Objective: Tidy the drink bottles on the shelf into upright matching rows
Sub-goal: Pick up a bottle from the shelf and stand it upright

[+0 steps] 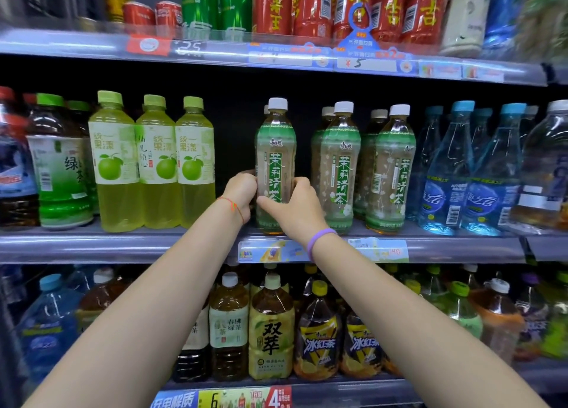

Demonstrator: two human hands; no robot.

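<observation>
A jasmine tea bottle [275, 164] with a white cap, a green-and-beige label and amber tea inside is standing upright at the front edge of the middle shelf [123, 244], with a dark gap separating it from the three yellow-green pomelo drink bottles [153, 161] lining up to its left. Two matching jasmine tea bottles [365, 168] are standing upright just to its right, more of the same showing behind them, and blue-capped water bottles [467, 171] are filling the shelf further right.
</observation>
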